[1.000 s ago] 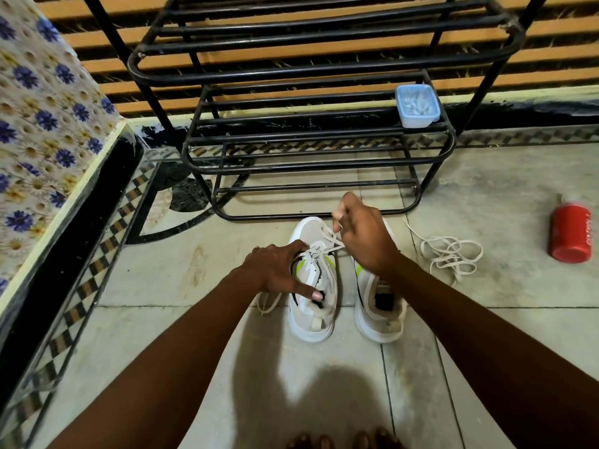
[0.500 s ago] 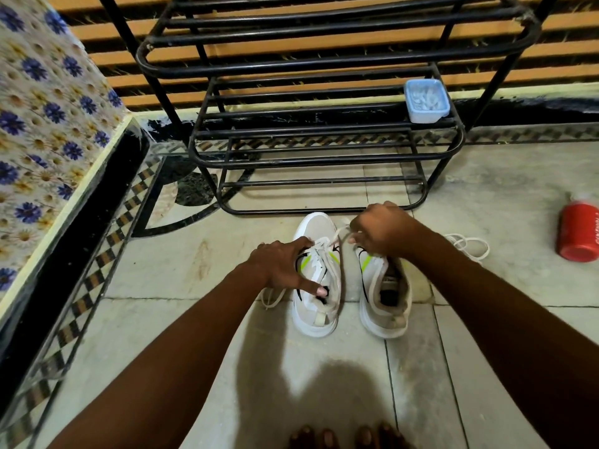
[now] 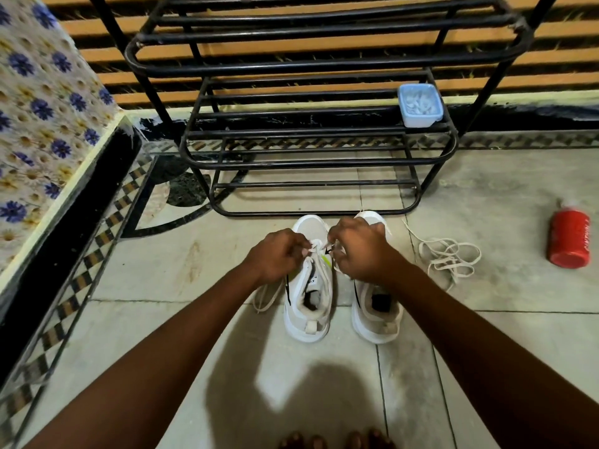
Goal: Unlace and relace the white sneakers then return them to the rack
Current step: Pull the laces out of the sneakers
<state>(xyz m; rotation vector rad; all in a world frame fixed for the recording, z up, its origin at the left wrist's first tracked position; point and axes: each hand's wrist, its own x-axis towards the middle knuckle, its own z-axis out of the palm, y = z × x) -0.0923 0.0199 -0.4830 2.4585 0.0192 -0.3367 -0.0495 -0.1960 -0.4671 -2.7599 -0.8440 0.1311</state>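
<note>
Pinching the lace (image 3: pixel 317 247), left hand (image 3: pixel 275 256) and right hand (image 3: pixel 359 251) curl over the left sneaker (image 3: pixel 309 299).

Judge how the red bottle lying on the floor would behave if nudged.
The red bottle lies on its side on smooth floor tile, so it would probably roll sideways rather than tip. Its round body looks rigid, likely sliding easily. How full or heavy it is cannot be told.
</note>
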